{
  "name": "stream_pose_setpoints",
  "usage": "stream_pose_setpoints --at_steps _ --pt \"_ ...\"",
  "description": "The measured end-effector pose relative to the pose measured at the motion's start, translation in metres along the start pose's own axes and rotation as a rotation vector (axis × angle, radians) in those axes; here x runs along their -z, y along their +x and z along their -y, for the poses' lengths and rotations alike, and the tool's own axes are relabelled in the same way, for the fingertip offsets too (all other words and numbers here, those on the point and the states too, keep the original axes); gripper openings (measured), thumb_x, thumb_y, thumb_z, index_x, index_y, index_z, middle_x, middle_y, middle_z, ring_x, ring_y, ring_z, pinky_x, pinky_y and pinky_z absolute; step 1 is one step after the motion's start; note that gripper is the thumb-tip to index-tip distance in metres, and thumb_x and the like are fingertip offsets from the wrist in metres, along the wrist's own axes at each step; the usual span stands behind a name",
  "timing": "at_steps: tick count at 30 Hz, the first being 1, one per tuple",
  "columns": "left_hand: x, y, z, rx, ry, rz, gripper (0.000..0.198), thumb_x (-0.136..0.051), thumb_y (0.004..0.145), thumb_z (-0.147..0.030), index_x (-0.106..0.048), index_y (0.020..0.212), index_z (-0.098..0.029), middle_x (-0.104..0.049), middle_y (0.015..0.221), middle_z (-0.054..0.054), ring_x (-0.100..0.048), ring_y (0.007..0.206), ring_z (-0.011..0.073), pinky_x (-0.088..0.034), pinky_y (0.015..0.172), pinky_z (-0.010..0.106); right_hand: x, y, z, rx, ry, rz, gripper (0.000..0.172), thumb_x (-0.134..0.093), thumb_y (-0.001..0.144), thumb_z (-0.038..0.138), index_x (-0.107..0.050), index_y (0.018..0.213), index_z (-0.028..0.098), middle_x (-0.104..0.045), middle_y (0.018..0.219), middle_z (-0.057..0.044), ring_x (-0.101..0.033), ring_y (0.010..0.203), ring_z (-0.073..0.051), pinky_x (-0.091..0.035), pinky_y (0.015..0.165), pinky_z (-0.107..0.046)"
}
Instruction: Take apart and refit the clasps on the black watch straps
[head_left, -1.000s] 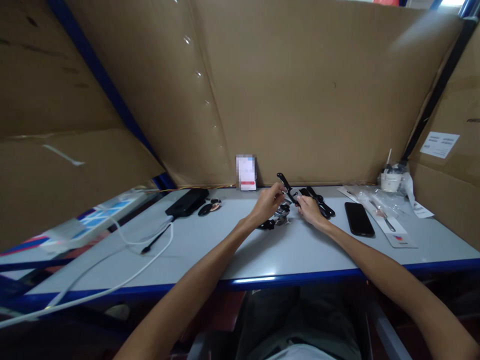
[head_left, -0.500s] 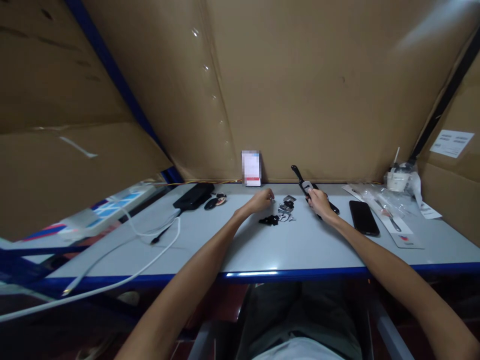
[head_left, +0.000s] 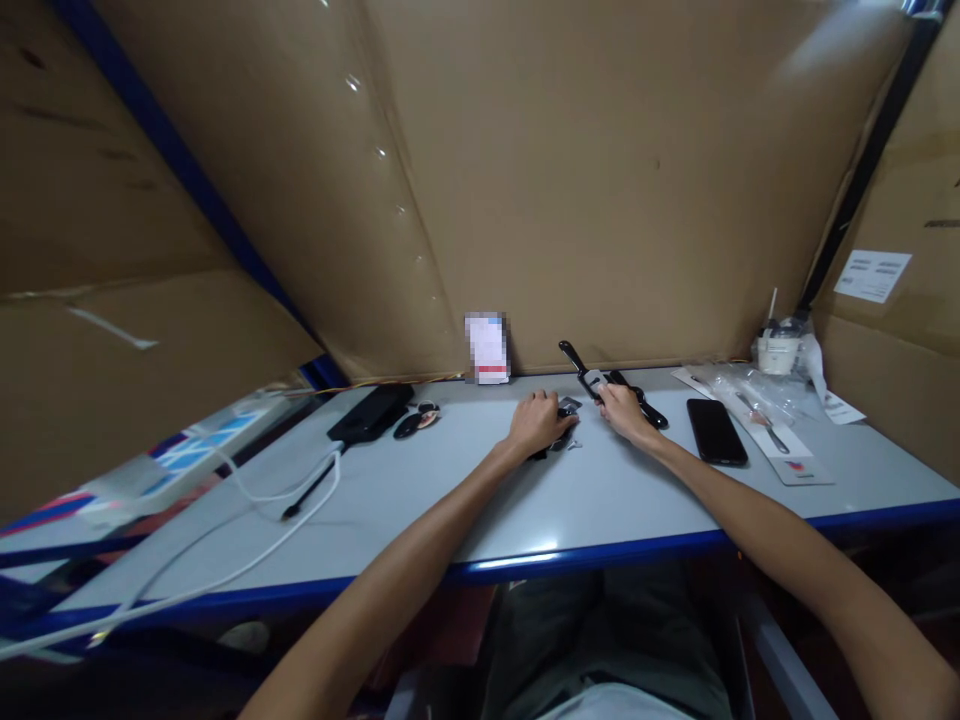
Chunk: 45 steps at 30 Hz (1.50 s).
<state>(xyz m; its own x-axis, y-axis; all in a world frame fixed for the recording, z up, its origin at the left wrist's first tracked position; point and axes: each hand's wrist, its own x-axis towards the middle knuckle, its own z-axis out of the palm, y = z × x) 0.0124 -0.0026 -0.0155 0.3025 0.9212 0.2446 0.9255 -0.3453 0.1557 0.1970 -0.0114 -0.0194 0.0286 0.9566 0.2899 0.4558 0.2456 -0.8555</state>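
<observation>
My left hand (head_left: pixel 536 422) is over a small pile of black and silvery flat pieces (head_left: pixel 570 405), its fingers bent down onto them. The hand hides most of the pile, and what the fingers pinch is not visible. My right hand (head_left: pixel 626 412) grips a black-handled tool (head_left: pixel 571 355) with a grey piece (head_left: pixel 597 380) at its middle; the handle points up and away to the left. The tool's exact kind is unclear. Just beyond the right hand, further black-handled items (head_left: pixel 651 408) lie on the table.
A black smartphone (head_left: pixel 716 432) and packaging with a card (head_left: pixel 802 470) lie at right, a white cup (head_left: pixel 778 352) behind. On the left are a black box-shaped device (head_left: pixel 371 412), white cables (head_left: pixel 270 545) and small round items (head_left: pixel 409 426). A lit screen (head_left: pixel 489 348) leans against the cardboard wall (head_left: pixel 570 200).
My left hand has moved right and down onto the pile, covering much of it. My right hand still grips the black-handled tool. The whole view has shifted a little.
</observation>
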Motion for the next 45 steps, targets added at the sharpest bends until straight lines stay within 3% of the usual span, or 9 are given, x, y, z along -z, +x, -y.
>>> stream_pose_setpoints --at_steps 6,10,16,22,27,32,37,41,45 --pt "-0.004 0.008 0.01 0.078 -0.299 -0.022 0.028 -0.074 0.077 -0.037 -0.065 0.094 -0.016 -0.071 0.1 0.013 -0.064 0.092 0.027 -0.039 0.071 0.031 0.003 -0.001 0.001 -0.016 0.003 -0.001 0.04 -0.038 0.098 0.032 -0.055 0.064 0.019 -0.054 0.051 -0.002 -0.056 0.057 -0.017 -0.039 0.058 -0.025" --pt "-0.007 0.009 0.012 0.057 -0.496 -0.07 0.008 -0.068 0.076 -0.022 -0.061 0.077 -0.019 -0.069 0.078 0.004 -0.061 0.074 0.0201 -0.037 0.065 0.029 0.002 0.0 -0.002 -0.023 0.012 -0.008 0.04 -0.038 0.098 0.034 -0.054 0.064 0.019 -0.055 0.052 -0.001 -0.057 0.056 -0.016 -0.04 0.059 -0.024" --pt "-0.005 0.013 0.007 0.047 -0.84 -0.171 0.014 -0.067 0.077 -0.027 -0.058 0.071 -0.018 -0.065 0.067 0.002 -0.059 0.065 0.0162 -0.041 0.061 0.028 0.001 0.003 -0.005 -0.02 0.027 -0.015 0.04 -0.039 0.098 0.036 -0.055 0.065 0.02 -0.052 0.051 0.0 -0.055 0.054 -0.015 -0.038 0.059 -0.023" --pt "0.003 0.007 -0.007 0.04 -1.375 -0.146 0.036 -0.076 0.071 -0.046 -0.054 0.071 -0.017 -0.064 0.064 0.002 -0.056 0.056 0.0108 -0.041 0.055 0.024 0.0 -0.005 0.003 0.063 -0.068 0.002 0.038 -0.042 0.098 0.03 -0.055 0.063 0.02 -0.055 0.053 -0.001 -0.056 0.058 -0.017 -0.037 0.063 -0.025" --pt "-0.002 0.002 -0.02 0.107 -1.361 -0.175 0.043 -0.077 0.069 -0.052 -0.05 0.072 -0.018 -0.062 0.059 0.0 -0.05 0.047 0.0083 -0.038 0.048 0.022 -0.007 -0.015 0.012 0.119 -0.041 0.048 0.036 -0.04 0.098 0.028 -0.056 0.067 0.019 -0.055 0.054 -0.001 -0.056 0.058 -0.017 -0.038 0.062 -0.026" --pt "-0.004 -0.001 -0.027 0.183 -1.348 -0.212 0.044 -0.069 0.077 -0.056 -0.042 0.084 -0.022 -0.052 0.05 -0.009 -0.043 0.036 0.0074 -0.033 0.039 0.019 -0.012 -0.019 0.018 0.003 0.128 0.119 0.038 -0.043 0.099 0.036 -0.054 0.068 0.018 -0.048 0.05 0.002 -0.048 0.048 -0.013 -0.035 0.052 -0.023" --pt "0.0 -0.006 -0.03 0.08 -1.273 -0.063 0.039 -0.053 0.086 -0.059 -0.045 0.08 -0.021 -0.048 0.042 -0.008 -0.038 0.028 0.0082 -0.023 0.031 0.019 -0.008 -0.025 0.025 -0.085 0.312 0.213 0.034 -0.048 0.097 0.038 -0.048 0.068 0.02 -0.042 0.046 0.006 -0.035 0.039 -0.008 -0.028 0.041 -0.021" --pt "0.002 -0.007 -0.031 0.067 -1.254 -0.118 0.039 -0.053 0.086 -0.058 -0.045 0.076 -0.021 -0.046 0.04 -0.008 -0.037 0.028 0.0081 -0.023 0.03 0.019 -0.004 -0.028 0.031 -0.126 0.384 0.293 0.031 -0.044 0.098 0.035 -0.046 0.071 0.021 -0.041 0.046 0.007 -0.029 0.034 -0.008 -0.021 0.034 -0.021" --pt "0.005 -0.009 -0.033 0.059 -1.255 -0.178 0.038 -0.056 0.084 -0.057 -0.046 0.078 -0.021 -0.047 0.042 -0.008 -0.041 0.031 0.0083 -0.026 0.031 0.018 -0.005 -0.028 0.032 -0.067 0.389 0.29 0.036 -0.047 0.099 0.042 -0.049 0.072 0.019 -0.041 0.047 0.007 -0.032 0.036 -0.008 -0.022 0.035 -0.021"
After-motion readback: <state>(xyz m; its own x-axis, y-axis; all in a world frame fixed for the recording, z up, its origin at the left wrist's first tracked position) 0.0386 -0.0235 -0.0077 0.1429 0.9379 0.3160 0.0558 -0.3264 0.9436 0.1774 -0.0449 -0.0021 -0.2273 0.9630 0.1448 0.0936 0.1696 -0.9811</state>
